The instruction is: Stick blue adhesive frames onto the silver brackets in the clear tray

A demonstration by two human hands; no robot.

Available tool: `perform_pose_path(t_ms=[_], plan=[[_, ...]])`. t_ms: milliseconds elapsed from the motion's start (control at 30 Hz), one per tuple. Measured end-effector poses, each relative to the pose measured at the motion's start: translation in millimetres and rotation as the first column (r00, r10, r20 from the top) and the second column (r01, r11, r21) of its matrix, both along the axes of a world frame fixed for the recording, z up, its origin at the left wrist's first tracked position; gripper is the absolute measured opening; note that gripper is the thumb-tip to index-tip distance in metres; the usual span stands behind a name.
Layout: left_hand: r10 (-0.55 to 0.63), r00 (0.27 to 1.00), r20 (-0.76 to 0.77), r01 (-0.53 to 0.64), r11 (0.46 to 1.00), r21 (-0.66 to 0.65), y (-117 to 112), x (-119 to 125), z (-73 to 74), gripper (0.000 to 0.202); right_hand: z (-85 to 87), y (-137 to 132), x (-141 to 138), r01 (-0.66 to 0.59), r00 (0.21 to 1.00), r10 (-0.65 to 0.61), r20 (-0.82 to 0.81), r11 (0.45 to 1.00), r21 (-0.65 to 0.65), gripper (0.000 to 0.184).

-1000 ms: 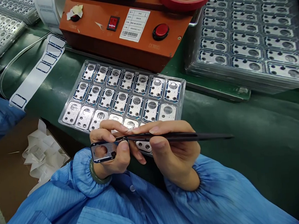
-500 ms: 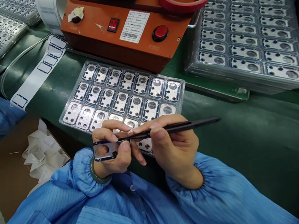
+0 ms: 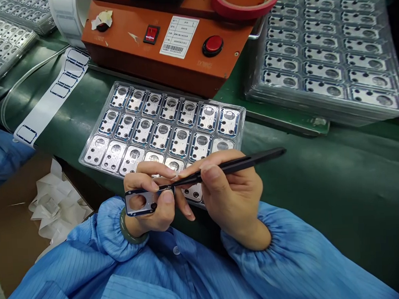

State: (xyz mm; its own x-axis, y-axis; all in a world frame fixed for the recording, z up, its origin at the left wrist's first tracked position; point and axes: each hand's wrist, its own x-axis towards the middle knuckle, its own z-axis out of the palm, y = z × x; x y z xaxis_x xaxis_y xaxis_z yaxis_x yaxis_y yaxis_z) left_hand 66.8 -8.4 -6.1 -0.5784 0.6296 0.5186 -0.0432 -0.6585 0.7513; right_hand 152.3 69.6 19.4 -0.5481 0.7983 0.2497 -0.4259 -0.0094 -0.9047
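My left hand [image 3: 152, 210] pinches a small metal plate [image 3: 142, 202] with a round hole and a blue-edged rim between thumb and fingers. My right hand [image 3: 230, 192] is shut on black tweezers [image 3: 243, 164], whose tips touch the plate's upper edge near my left thumb. Just behind my hands lies a clear plastic tray [image 3: 82, 160] holding rows of similar metal plates, and my fingers hide part of its front row. Some plates in the tray show blue edging, while others in the front row look bare silver.
An orange machine [image 3: 167, 48] with a red switch and button stands behind the tray, beside a red tape roll [image 3: 245, 2]. Stacked trays sit at right [image 3: 325, 58] and far left [image 3: 3, 43]. A label strip [image 3: 51, 97] lies on the green mat [image 3: 337, 169]. Cardboard with white paper [image 3: 51, 206] sits lower left.
The tweezers' far end has swung up from nearly level, while the tips stay at the plate's edge. The plate has shifted slightly right, and the whole view has drifted a little.
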Motion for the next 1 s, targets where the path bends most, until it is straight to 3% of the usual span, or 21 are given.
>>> perform_pose_path(t_ms=[333,633,867,1000], plan=[[0.093,0.995,-0.022,-0.094,0.994,-0.055,0,4,1.2,0.021,4.7,-2,0,0.084,0.995,-0.090,0.041,0.990,0.113,0.002],[0.096,0.994,-0.048,-0.099,0.993,-0.069,-1,3,1.1,0.018,11.6,-4,-3,0.106,0.994,-0.107,0.000,0.981,0.164,0.002],[0.273,0.944,-0.185,-0.296,0.949,-0.111,-1,1,4.4,0.015,12.9,-6,-1,0.161,0.987,-0.162,-0.020,0.950,0.266,0.005],[0.267,0.937,-0.225,-0.297,0.949,-0.110,-3,0,4.2,0.016,17.8,-7,-4,0.131,0.991,-0.119,-0.058,0.943,0.307,0.007]])
